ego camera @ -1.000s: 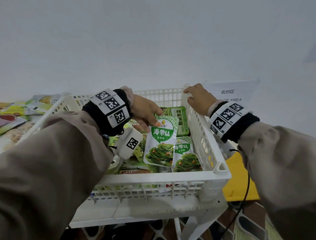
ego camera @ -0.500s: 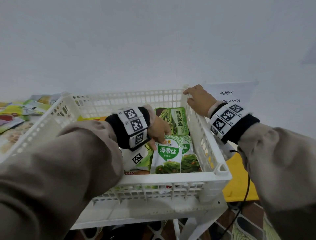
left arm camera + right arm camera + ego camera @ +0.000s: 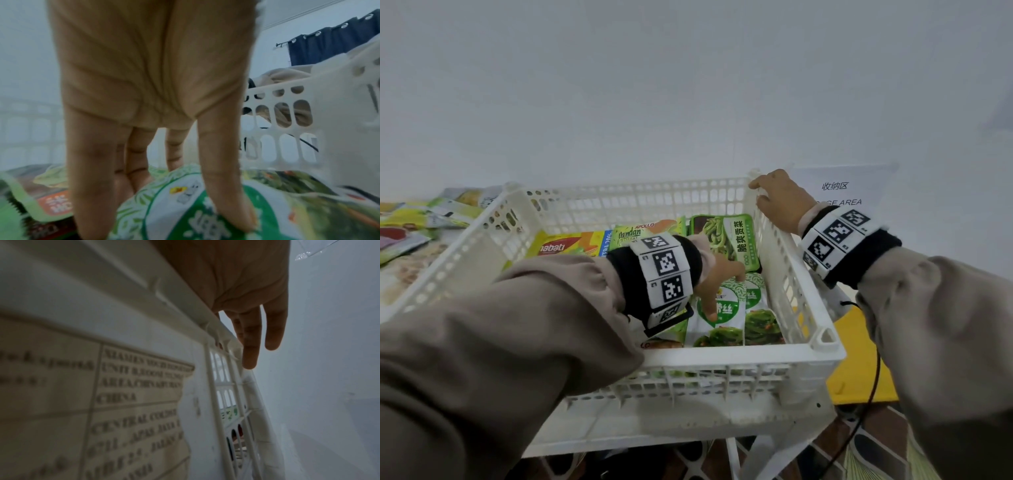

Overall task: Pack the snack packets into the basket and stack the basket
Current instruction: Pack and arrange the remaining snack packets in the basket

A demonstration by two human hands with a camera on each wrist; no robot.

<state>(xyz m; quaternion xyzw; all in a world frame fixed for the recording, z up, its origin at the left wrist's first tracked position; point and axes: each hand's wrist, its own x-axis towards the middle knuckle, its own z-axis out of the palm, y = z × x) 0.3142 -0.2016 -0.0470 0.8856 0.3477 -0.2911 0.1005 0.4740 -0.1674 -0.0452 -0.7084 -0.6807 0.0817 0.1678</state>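
From above, the left hand [image 3: 717,274] has pushed deeper into the basket [image 3: 726,356] and now presses the green seaweed packet [image 3: 719,325] flat with straight, spread fingers [image 3: 710,308]; it no longer holds it, so packing is nearly done. More packets [image 3: 410,226] wait on the surface to the left.

At the left wrist, fingertips rest on the packet.

At the right wrist, the right hand [image 3: 246,288] lies on the basket's rim, fingers straight.

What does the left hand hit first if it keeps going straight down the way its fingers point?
The green seaweed packet in the basket: the left hand points down onto it, its fingers apparently touching it already.
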